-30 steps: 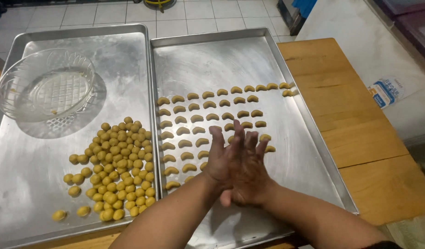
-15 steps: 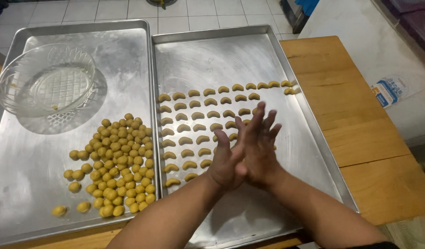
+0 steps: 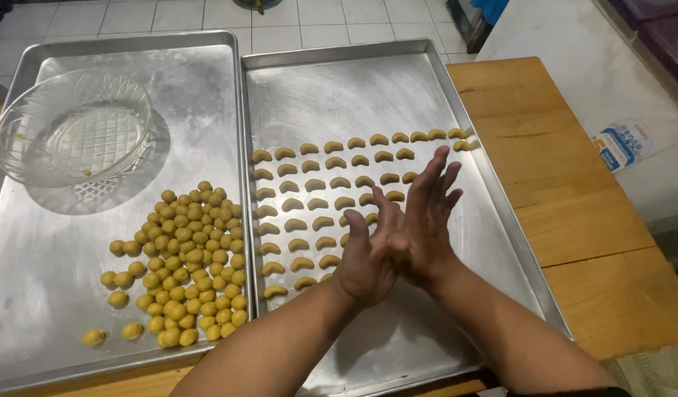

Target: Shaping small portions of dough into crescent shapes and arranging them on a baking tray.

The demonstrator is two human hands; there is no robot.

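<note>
pressing palms together over the right tray

your left hand [image 3: 365,257] and right hand [image 3: 423,220] meet palm to palm, fingers fanned; whatever sits between them is hidden. they hover over the right tray [image 3: 501,220], right hand further forward. crescent dough pieces [image 3: 309,206] lie just beyond in rows running left to right. dough balls [image 3: 192,265] crowd the left tray [image 3: 45,294], glass bowl [image 3: 74,129] farthest.

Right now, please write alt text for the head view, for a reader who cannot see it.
Left hand and right hand press palms together above a metal tray of crescent-shaped dough pieces. A second tray holds dough balls and a glass bowl.
</note>
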